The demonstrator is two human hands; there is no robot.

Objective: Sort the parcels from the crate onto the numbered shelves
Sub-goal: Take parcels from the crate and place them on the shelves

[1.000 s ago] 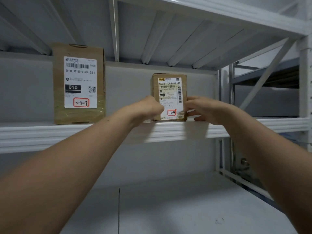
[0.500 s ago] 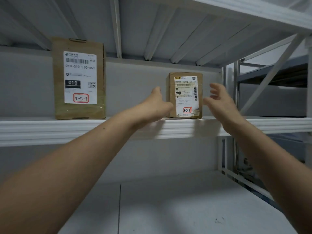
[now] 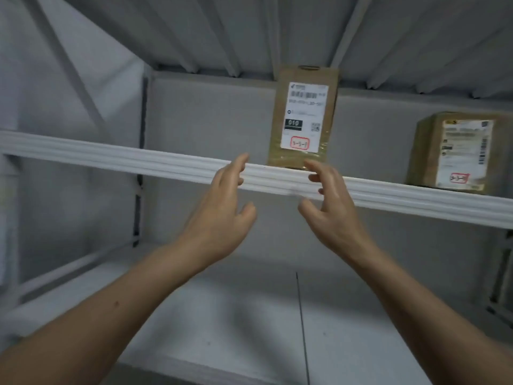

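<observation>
Here, the tall parcel (image 3: 304, 118) and the squat parcel (image 3: 455, 154) stood upright on the shelf (image 3: 111, 157), labels outward, presumably so their codes read easily. The left grip (image 3: 222, 218) and right grip (image 3: 333, 215) hovered before that shelf, released, holding nothing.

We see two parcels standing upright on the upper shelf (image 3: 138, 158), just behind its front rail. The taller parcel (image 3: 302, 118) stands right of the middle, and the shorter parcel (image 3: 449, 154) stands well apart to its right, at the far right of the view. Our left hand (image 3: 219, 218) and right hand (image 3: 330, 209) are raised side by side, apart from each other, nearer to us than the rail and just below the taller parcel. The lower shelf (image 3: 236, 323) lies beneath our forearms. Another shelf deck (image 3: 222, 31) spans above both parcels.
</observation>
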